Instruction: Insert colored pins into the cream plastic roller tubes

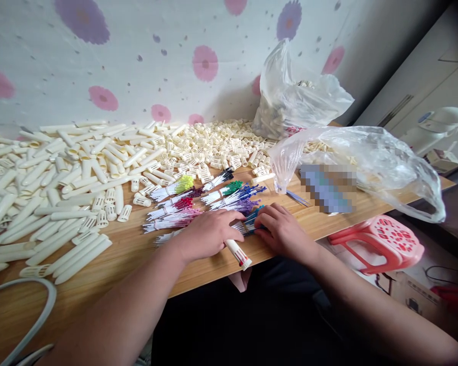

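Note:
My left hand (pixel 208 233) is closed around a cream multicolour pen barrel (pixel 238 254). Its slotted end points toward me, and red shows through the slots. Just to the right, my right hand (pixel 284 229) has its fingers curled onto light-blue-tipped pen refills (pixel 252 219); the fingertips are partly hidden. Around both hands lie sorted bundles of thin white refills with coloured ends: yellow (pixel 173 188), black (pixel 218 179), green (pixel 225 191), dark blue (pixel 240 196), purple (pixel 242 205), red (pixel 177 206) and pink (pixel 171 219).
Long cream pen tubes (pixel 76 168) and short slotted pieces (pixel 213 147) cover the table's left and back. Plastic bags (pixel 297 101) stand at the back right, near blue tweezers (pixel 297 198) and a blurred item (pixel 328 188). A red stool (pixel 389 244) is below; a white cable (pixel 49 300) loops at left.

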A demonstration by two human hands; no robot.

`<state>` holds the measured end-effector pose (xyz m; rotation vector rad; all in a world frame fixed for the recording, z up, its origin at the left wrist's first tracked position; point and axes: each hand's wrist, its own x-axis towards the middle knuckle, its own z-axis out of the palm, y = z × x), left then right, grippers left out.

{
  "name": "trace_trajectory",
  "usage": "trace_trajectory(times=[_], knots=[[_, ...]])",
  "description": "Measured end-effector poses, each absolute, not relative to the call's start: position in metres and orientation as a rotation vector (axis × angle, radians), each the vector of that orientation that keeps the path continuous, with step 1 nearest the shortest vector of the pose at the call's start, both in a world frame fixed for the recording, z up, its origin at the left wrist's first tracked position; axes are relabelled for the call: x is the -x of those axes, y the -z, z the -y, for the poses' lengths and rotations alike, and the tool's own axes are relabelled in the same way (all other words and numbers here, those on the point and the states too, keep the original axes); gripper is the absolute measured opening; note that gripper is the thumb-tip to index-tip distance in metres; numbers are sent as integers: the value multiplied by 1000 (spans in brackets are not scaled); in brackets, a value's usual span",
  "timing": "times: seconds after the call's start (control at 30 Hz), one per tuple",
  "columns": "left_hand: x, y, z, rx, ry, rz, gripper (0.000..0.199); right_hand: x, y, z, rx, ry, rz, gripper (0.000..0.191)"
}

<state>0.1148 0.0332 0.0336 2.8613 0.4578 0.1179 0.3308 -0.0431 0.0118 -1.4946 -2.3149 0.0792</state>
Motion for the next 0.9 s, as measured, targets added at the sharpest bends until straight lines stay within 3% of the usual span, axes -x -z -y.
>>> trace_trajectory(times=[0.3, 0.9], knots=[[-113, -33, -34, -2841, -148, -462, 40, -340, -14, 42, 1403, -247, 2249, 9], [-112, -31, -35, -2873, -148, -470, 36, -369, -11, 42, 1327, -200, 2244, 19]])
